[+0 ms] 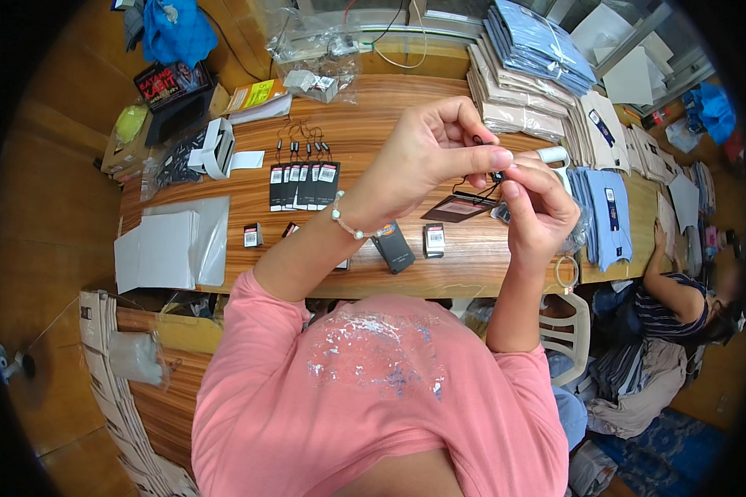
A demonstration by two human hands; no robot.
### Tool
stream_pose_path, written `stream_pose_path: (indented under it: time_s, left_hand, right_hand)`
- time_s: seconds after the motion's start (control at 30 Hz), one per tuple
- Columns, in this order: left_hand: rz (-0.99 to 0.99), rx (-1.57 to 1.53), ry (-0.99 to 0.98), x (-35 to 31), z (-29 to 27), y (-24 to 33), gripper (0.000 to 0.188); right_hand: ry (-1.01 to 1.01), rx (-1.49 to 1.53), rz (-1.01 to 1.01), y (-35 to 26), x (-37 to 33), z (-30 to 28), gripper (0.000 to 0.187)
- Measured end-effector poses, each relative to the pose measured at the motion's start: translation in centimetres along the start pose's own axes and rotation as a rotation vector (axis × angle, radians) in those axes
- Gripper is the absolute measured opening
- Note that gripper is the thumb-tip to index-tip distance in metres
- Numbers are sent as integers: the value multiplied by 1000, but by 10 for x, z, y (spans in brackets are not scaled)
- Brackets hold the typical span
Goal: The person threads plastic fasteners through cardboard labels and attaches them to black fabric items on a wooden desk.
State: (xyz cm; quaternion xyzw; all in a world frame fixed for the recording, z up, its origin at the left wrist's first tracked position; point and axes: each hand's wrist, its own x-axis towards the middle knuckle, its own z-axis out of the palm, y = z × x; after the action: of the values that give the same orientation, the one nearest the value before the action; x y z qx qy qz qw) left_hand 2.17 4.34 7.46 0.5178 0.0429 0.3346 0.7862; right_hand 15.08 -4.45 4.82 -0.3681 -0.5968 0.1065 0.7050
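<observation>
Both hands are raised over the wooden table, fingertips close together. My left hand [439, 149] pinches a thin black cord between thumb and fingers. Closed beside it, my right hand [544, 203] grips the same cord near a small dark piece. From the cord hangs a dark hang tag [458, 207], tilted just above the tabletop. A fanned row of black hang tags [305, 186] with white stickers and cords lies left of my hands. Below the hands are a stack of black tags [396, 250] and two small sticker stacks, one white [433, 238], one farther left [253, 236].
Folded blue shirts [539, 41] and beige ones [522, 120] are piled at the back right. White sheets [162, 248] lie at the left, near a white dispenser [217, 149]. A white chair [568, 331] and a co-worker [675, 302] are at the right.
</observation>
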Motion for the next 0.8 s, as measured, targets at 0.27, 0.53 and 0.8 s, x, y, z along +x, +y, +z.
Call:
stream_pose_path:
  time_s: [0.27, 0.53, 0.8]
  left_hand:
    - [12, 3, 18, -1, 1, 0, 14]
    - [172, 200, 69, 2, -1, 0, 16]
    - [192, 356, 91, 2, -7, 5, 15]
  right_hand:
    - [44, 46, 82, -6, -1, 3, 13]
    - [-36, 0, 308, -6, -8, 4, 5]
    - [-36, -10, 315, -7, -6, 4, 3]
